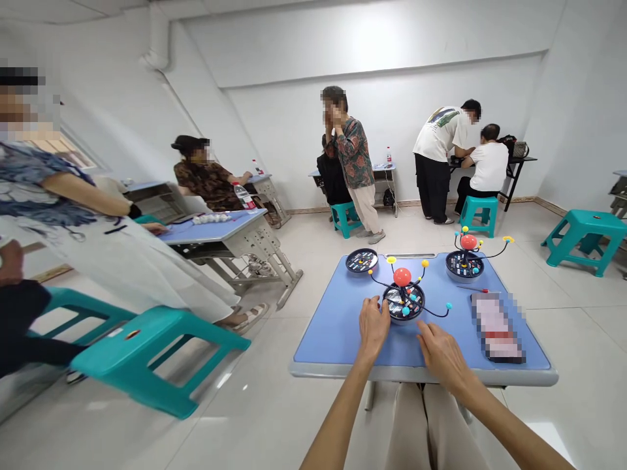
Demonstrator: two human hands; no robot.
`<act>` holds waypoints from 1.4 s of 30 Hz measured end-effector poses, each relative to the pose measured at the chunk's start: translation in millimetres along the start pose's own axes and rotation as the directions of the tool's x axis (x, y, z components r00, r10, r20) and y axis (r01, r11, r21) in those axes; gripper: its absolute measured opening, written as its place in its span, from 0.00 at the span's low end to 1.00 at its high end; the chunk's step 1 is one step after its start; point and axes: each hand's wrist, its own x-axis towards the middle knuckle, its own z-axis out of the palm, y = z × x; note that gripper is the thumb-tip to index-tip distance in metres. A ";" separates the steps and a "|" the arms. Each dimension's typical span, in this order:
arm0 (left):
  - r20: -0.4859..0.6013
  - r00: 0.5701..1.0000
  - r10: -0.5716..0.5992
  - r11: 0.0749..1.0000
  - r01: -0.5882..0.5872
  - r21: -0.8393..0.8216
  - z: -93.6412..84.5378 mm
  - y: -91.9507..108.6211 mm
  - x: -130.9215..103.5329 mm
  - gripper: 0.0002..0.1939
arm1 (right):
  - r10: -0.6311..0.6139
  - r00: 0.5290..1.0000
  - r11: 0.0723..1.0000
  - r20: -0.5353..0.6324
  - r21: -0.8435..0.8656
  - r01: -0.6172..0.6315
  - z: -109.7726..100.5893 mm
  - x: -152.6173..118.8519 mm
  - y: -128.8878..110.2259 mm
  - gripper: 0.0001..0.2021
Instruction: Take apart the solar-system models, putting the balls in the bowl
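Observation:
A planet model with a red ball (402, 277) and coloured balls on curved black arms stands on a round black base (404, 312) at the middle of the blue desk (323, 336). My left hand (375, 328) is at the left edge of this base, fingers bent, thumb by its rim. On the near right side, my right hand (442, 352) is a little apart from the base, its fingers loosely curled and spread, with nothing seen in them. Behind to the right stands a similar model (464, 264). A round black tray (362, 261) lies at the back left.
A phone (497, 326) and a thin screwdriver (473, 288) lie on the desk's right side. Teal stools (161, 346) stand to the left. Several people are around the room, one person (355, 153) standing beyond the desk.

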 end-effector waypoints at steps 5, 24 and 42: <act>0.004 1.000 -0.005 1.000 0.005 0.006 3.6 4.6 0.8 0.19 | 0.127 0.989 0.992 -0.070 0.035 -0.125 -2.7 -22.7 18.0 0.15; 0.043 0.998 0.041 0.999 -0.042 0.026 -5.5 -5.5 -0.6 0.17 | 0.347 0.784 0.625 0.515 0.497 -0.603 -12.1 89.0 44.5 0.13; 0.317 0.917 0.241 0.818 -0.016 -0.574 -14.3 -43.3 -28.1 0.47 | 0.289 0.845 0.928 0.450 0.085 -0.363 -38.2 103.5 25.9 0.15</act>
